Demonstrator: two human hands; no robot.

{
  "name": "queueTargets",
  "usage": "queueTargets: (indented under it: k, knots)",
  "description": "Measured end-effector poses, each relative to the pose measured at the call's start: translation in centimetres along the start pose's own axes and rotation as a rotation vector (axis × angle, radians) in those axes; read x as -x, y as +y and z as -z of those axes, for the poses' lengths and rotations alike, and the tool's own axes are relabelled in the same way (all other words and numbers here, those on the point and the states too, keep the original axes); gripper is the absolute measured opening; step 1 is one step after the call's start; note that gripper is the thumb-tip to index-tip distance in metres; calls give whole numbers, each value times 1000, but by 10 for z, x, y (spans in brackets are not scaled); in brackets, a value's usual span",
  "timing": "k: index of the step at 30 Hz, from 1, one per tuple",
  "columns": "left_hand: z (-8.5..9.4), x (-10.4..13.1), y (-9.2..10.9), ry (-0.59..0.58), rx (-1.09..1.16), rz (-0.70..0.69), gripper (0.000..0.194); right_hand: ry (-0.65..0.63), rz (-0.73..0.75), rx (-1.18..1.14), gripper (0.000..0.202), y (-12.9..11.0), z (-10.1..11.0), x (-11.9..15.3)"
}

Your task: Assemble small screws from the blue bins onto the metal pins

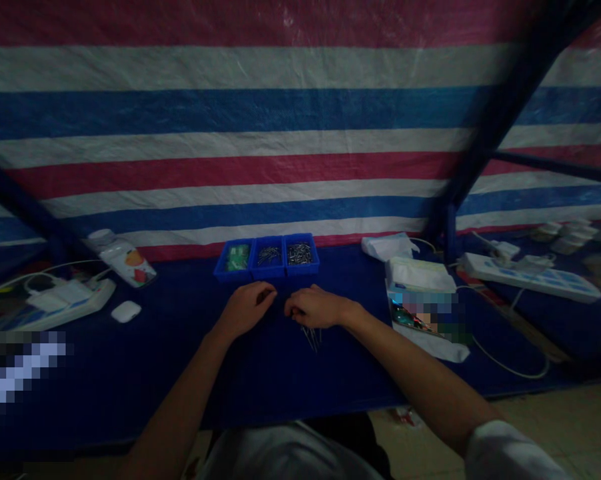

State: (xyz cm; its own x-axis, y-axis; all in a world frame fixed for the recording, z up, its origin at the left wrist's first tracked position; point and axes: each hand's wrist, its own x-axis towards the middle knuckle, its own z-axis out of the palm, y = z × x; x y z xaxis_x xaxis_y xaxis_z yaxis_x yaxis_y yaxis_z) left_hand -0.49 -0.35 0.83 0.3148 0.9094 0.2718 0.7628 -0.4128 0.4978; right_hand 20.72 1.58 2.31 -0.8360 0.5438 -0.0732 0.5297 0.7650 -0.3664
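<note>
Three blue bins (267, 273), small parts inside

The scene is seen by one camera worn on the head. It is tipped forward and down, so the hands (310, 307) are shown near the middle of the frame, the striped sheet (290, 120) at the top, and the lap (290, 453) at the bottom.
</note>
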Motion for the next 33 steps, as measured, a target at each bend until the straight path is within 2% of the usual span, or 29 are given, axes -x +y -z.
queueTargets:
  k: [15,20,27,33]
  knots:
    - [-1,-1,-4,-5,-13,-7,20,86,45,145,28,-9,-4,-3]
    - [0,-1,-2,-12,-6,1,21,119,71,104,30,-7,-6,-4]
    - [0,-1,-1,-50,-22,-2,22,237,100,54,30,-1,-11,-9]
    - [-2,-1,-4,-79,-5,8,20,249,112,12,38,-4,-8,-9]
